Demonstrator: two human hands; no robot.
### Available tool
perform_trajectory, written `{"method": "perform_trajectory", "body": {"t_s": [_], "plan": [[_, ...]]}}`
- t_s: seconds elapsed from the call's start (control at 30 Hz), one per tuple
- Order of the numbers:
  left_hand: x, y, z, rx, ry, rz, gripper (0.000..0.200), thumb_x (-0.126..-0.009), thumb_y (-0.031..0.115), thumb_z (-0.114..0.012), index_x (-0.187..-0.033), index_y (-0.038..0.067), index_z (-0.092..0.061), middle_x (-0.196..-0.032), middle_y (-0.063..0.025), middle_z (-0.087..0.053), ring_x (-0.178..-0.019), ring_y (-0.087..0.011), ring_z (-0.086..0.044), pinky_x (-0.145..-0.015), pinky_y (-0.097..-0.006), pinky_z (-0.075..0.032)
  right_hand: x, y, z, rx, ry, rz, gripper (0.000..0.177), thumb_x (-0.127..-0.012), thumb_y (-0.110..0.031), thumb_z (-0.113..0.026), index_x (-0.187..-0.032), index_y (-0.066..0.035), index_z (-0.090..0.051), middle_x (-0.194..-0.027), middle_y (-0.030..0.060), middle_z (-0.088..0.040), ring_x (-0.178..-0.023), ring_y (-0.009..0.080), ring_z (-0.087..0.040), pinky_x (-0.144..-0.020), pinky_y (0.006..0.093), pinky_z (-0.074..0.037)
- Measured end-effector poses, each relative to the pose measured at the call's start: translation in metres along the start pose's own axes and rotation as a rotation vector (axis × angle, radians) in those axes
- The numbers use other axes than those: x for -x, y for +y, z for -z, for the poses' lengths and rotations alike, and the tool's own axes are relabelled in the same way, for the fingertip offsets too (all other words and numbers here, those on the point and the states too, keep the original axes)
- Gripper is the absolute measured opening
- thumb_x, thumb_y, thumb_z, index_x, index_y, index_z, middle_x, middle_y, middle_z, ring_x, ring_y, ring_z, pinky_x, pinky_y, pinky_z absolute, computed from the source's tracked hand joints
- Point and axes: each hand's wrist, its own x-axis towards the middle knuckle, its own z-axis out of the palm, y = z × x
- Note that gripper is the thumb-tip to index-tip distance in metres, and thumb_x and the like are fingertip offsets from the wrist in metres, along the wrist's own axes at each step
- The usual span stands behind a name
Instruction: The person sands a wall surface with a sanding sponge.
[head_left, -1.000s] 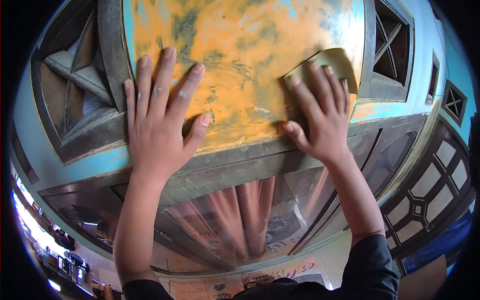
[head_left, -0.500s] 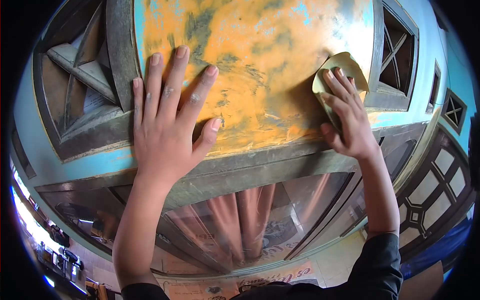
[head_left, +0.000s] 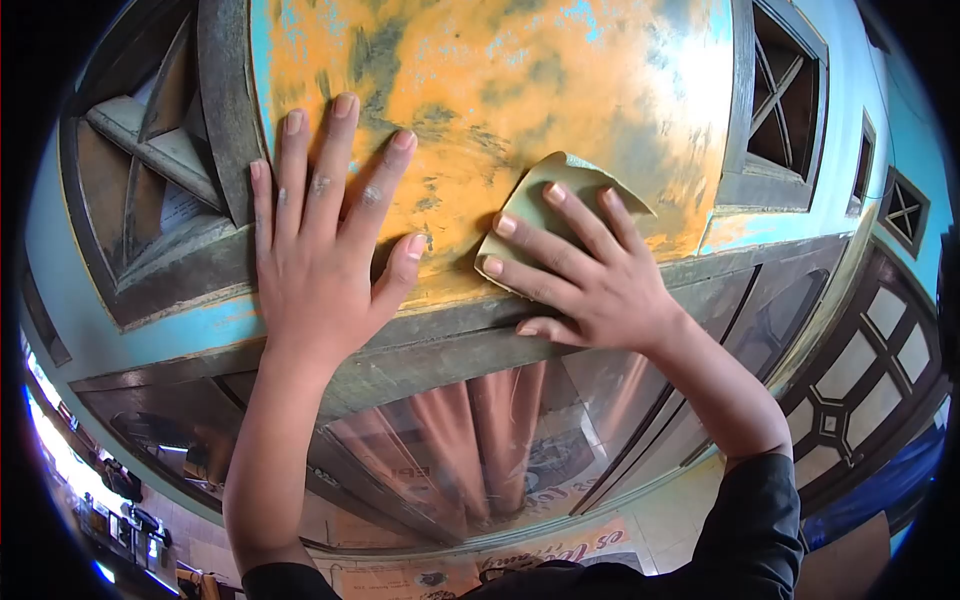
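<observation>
My left hand (head_left: 320, 240) lies flat with its fingers spread on an orange panel (head_left: 500, 90) whose paint is worn through to grey and blue patches. My right hand (head_left: 580, 275) presses a pale sheet of sandpaper (head_left: 540, 195) against the panel's lower middle, just right of my left thumb, fingers laid over the sheet. Both arms reach up from the bottom of the view, the right one in a dark sleeve (head_left: 755, 520).
A grey wooden frame (head_left: 225, 110) borders the panel, with a ledge (head_left: 440, 345) below it. Cut-out windows with star-shaped bars sit at the left (head_left: 150, 150) and right (head_left: 785, 95) in a light blue wall. Glass panes (head_left: 480, 440) reflect curtains below.
My right hand has slid the sandpaper from the panel's right edge down and left to its lower middle. My left hand has stayed flat in the same place.
</observation>
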Motion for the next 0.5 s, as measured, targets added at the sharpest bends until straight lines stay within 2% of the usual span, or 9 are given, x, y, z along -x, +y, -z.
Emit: {"method": "perform_trajectory", "body": {"t_s": [0.07, 0.1, 0.17, 0.2, 0.23, 0.33, 0.43, 0.5], "plan": [[0.0, -0.001, 0.0, -0.004, 0.006, -0.005, 0.06, -0.098, 0.043, -0.049, -0.154, 0.022, -0.046, -0.166, -0.0146, -0.03, -0.153, -0.0432, -0.023, -0.12, -0.0631, -0.018, -0.005, 0.012, 0.005, -0.031, -0.011, -0.06, 0.07, -0.095, -0.076, -0.037, -0.15, -0.035, -0.051, -0.161, 0.0065, -0.042, -0.152, 0.04, -0.026, -0.122, 0.0602, -0.011], [0.0, -0.001, -0.001, -0.009, 0.008, -0.009, 0.06, -0.098, 0.043, -0.049, -0.154, 0.022, -0.047, -0.166, -0.0145, -0.03, -0.153, -0.0431, -0.023, -0.12, -0.0631, -0.018, -0.007, 0.023, 0.012, 0.009, -0.005, -0.169, 0.074, -0.095, -0.077, -0.036, -0.151, -0.03, -0.051, -0.161, 0.009, -0.039, -0.152, 0.0414, -0.025, -0.122, 0.0613, -0.011], [0.0, -0.001, -0.001, -0.013, 0.014, -0.009, 0.06, -0.098, 0.044, -0.049, -0.154, 0.022, -0.047, -0.166, -0.0142, -0.03, -0.153, -0.043, -0.023, -0.12, -0.0632, -0.018, -0.006, 0.034, 0.018, -0.098, 0.062, -0.442, 0.08, -0.093, -0.082, -0.029, -0.155, -0.034, -0.044, -0.165, 0.004, -0.034, -0.155, 0.0383, -0.019, -0.123, 0.0627, -0.005], [0.0, -0.001, -0.002, -0.004, 0.012, -0.006, 0.059, -0.099, 0.044, -0.048, -0.154, 0.022, -0.047, -0.166, -0.0141, -0.03, -0.153, -0.0429, -0.023, -0.12, -0.0632, -0.018, -0.007, 0.027, 0.017, -0.048, 0.087, -0.407, 0.084, -0.094, -0.078, -0.037, -0.152, -0.02, -0.049, -0.162, 0.0152, -0.035, -0.152, 0.044, -0.022, -0.121, 0.063, -0.009], [0.0, -0.001, -0.001, 0.002, 0.012, -0.002, 0.059, -0.099, 0.044, -0.048, -0.154, 0.022, -0.047, -0.166, -0.0139, -0.03, -0.153, -0.0427, -0.023, -0.12, -0.0632, -0.018, -0.011, 0.006, 0.012, -0.022, 0.061, -0.401, 0.081, -0.093, -0.079, -0.037, -0.152, -0.025, -0.05, -0.162, 0.0129, -0.037, -0.153, 0.0428, -0.022, -0.122, 0.0626, -0.009], [0.0, -0.001, -0.001, 0.002, 0.011, 0.001, 0.059, -0.099, 0.045, -0.048, -0.153, 0.022, -0.047, -0.166, -0.0139, -0.03, -0.153, -0.0427, -0.023, -0.12, -0.0632, -0.018, -0.003, -0.045, -0.002, -0.135, 0.013, -0.162, 0.075, -0.091, -0.082, -0.036, -0.148, -0.037, -0.053, -0.161, 0.0061, -0.04, -0.153, 0.0399, -0.023, -0.123, 0.0613, -0.007], [-0.001, -0.001, -0.001, -0.004, 0.01, -0.003, 0.059, -0.099, 0.046, -0.048, -0.153, 0.022, -0.048, -0.166, -0.0139, -0.03, -0.153, -0.0426, -0.024, -0.12, -0.0632, -0.019, -0.002, -0.018, 0.001, -0.035, 0.024, -0.294, 0.074, -0.092, -0.08, -0.038, -0.147, -0.033, -0.055, -0.16, 0.008, -0.041, -0.152, 0.0403, -0.025, -0.123, 0.0612, -0.009], [0.0, -0.001, -0.001, 0.0, 0.007, -0.002, 0.059, -0.099, 0.046, -0.048, -0.153, 0.022, -0.048, -0.166, -0.0139, -0.031, -0.153, -0.0425, -0.024, -0.12, -0.063, -0.019, -0.001, 0.0, 0.009, -0.065, 0.053, -0.463, 0.076, -0.092, -0.077, -0.042, -0.146, -0.025, -0.057, -0.158, 0.013, -0.041, -0.151, 0.0406, -0.025, -0.121, 0.0622, -0.008]]}}
